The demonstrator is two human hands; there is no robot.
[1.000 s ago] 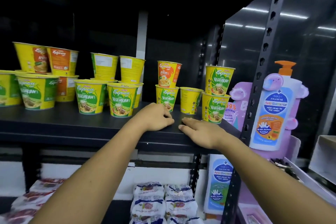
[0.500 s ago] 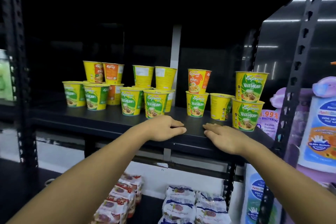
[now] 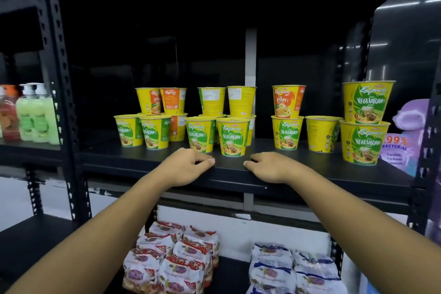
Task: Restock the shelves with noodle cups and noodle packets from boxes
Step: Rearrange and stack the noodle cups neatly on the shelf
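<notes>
Shelf (image 3: 310,175): black metal; left hand (image 3: 187,167) and right hand (image 3: 268,167) rest on its front edge.
Noodle cups (image 3: 232,137): yellow, some stacked two high, just behind both hands and out to either side.

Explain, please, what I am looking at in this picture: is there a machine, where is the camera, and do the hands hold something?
There is no machine here. A person wears a camera on the head; it looks forward and down, so you see their own two arms. The left hand and the right hand rest on the front of a black shelf and hold nothing. On the shelf stand yellow noodle cups, some stacked in twos. Below lie noodle packets.
</notes>
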